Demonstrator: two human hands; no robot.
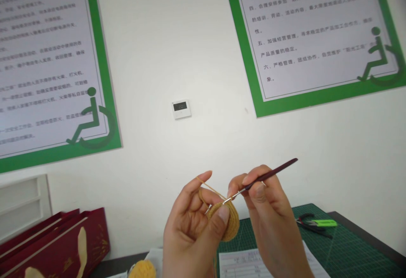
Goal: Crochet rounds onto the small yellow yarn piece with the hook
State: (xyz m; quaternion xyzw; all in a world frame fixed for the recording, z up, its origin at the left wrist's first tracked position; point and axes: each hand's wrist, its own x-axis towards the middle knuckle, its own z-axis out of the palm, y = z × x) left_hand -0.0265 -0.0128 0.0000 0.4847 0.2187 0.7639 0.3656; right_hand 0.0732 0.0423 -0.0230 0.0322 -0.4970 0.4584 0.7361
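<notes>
My left hand pinches a round, tan crochet piece between thumb and fingers. A strand of tan yarn runs over its raised index finger down to the piece's top edge. In my right hand is a crochet hook with a dark red handle, held like a pen and slanting up to the right. Its silver tip meets the upper edge of the piece, close to my left thumb. Whether a loop sits on the tip is too small to tell.
A green cutting mat covers the dark table, with black-handled pliers, a bright green tool and printed paper on it. Yellow yarn lies at the front. Dark red gift bags stand left. Behind is a white wall.
</notes>
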